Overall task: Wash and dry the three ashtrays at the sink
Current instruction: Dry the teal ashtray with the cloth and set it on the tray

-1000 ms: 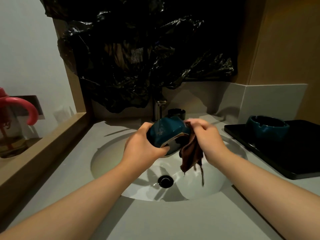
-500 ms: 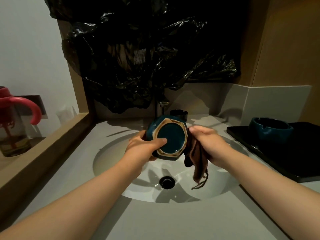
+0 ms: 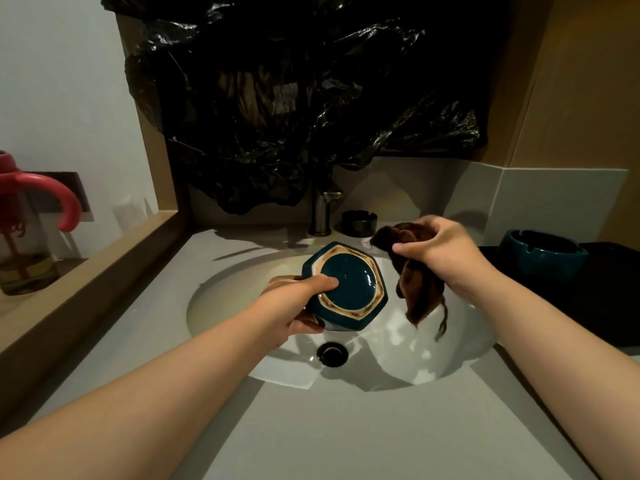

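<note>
1. Left hand (image 3: 294, 303) grips the hexagonal teal ashtray (image 3: 349, 289), thumb pressed on its underside and fingers wrapped beneath. The ashtray is held above the middle of the sink (image 3: 225, 306), behind the drain (image 3: 332, 354), tilted with its base facing up.
2. A black ashtray (image 3: 358, 222) sits at the counter's back edge, just right of the faucet (image 3: 320, 213).
3. Right hand (image 3: 440, 251) is closed round a bunched brown cloth (image 3: 415, 289), just right of the held ashtray and apparently not touching it. The cloth's tail hangs over the sink's right side.
4. A second teal ashtray (image 3: 543, 252) stands upright near the back left corner of the black tray (image 3: 616, 306), at the counter's right edge.
5. Judgement: the step is drying the base. Spread the cloth flat, wipe the recessed centre, then the pale unglazed ring where water likely lingers.
6. Rotate with the left hand and stay over the sink. The glaze may be slippery.
</note>
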`<state>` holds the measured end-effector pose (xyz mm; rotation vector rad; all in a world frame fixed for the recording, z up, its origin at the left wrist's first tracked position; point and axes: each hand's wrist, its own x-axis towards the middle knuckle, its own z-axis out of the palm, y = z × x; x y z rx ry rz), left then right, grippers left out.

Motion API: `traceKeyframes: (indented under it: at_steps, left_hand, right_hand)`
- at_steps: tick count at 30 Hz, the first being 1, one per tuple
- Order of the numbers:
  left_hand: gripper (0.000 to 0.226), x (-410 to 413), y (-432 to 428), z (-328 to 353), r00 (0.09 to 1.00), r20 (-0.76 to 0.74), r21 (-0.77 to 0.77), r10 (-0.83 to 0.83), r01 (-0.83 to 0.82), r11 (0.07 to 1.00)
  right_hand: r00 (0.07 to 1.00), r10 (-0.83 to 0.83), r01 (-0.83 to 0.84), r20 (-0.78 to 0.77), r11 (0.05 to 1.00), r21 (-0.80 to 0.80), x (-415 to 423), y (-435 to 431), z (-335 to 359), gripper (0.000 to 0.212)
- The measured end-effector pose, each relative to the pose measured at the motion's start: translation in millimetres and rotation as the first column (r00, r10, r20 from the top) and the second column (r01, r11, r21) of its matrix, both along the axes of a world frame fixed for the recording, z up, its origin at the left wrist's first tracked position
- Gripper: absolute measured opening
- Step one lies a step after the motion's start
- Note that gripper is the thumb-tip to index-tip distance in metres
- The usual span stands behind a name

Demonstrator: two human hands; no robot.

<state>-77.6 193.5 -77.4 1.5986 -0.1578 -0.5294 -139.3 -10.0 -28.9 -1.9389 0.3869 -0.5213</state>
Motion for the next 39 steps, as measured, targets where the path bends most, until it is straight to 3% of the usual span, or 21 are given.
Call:
traceKeyframes:
  at_steps: [5, 9, 14, 20, 26, 31, 34, 39]
  left_hand:
    - [0.028, -4.2, -3.0, -0.9, 0.994, 0.021, 0.090, -0.111, 0.108, 0.990]
    - [0.036, -5.6, -5.9, -1.3, 0.984, 0.020, 0.164, -0.176, 0.171, 0.972]
    - [0.038, -5.4, -4.8, -0.7, 0.973, 0.055, 0.221, -0.224, 0.207, 0.953]
    - [0.031, -4.4, -5.4, -1.1, 0.963, 0.133, 0.313, -0.236, 0.185, 0.931]
    - [0.029, -3.2, -3.1, -1.7, 0.957, 0.176, 0.346, -0.232, 0.161, 0.925]
    - [0.029, -4.5, -4.3, 0.6, 0.955, 0.192, 0.327, -0.227, 0.156, 0.932]
    - [0.032, -5.1, -4.3, 1.3, 0.956, 0.176, 0.322, -0.235, 0.169, 0.931]
    - [0.028, -5.1, -2.9, 0.9, 0.949, 0.200, 0.355, -0.244, 0.162, 0.921]
  right_hand:
    - [0.992, 0.075, -0.055, 0.105, 0.981, -0.188, -5.2, 3.1, 3.7, 0.010]
    - [0.975, 0.207, -0.157, 0.088, 0.906, -0.394, -5.8, 15.2, 9.7, 0.020]
    - [0.932, 0.357, -0.312, -0.058, 0.712, -0.629, -2.9, 39.3, 2.2, 0.018]
    - [0.948, 0.265, -0.315, -0.177, 0.705, -0.636, -0.2, 22.6, -1.2, 0.020]
    - [0.900, 0.398, -0.386, -0.178, 0.537, -0.750, 1.8, 41.3, -6.3, 0.024]
    - [0.920, 0.354, -0.377, -0.166, 0.693, -0.615, -1.8, 16.4, -2.9, 0.026]
    - [0.917, 0.376, -0.381, -0.136, 0.719, -0.581, -6.7, 15.8, -2.6, 0.025]
    - [0.873, 0.460, -0.415, -0.163, 0.523, -0.745, -0.6, 42.1, -9.0, 0.029]
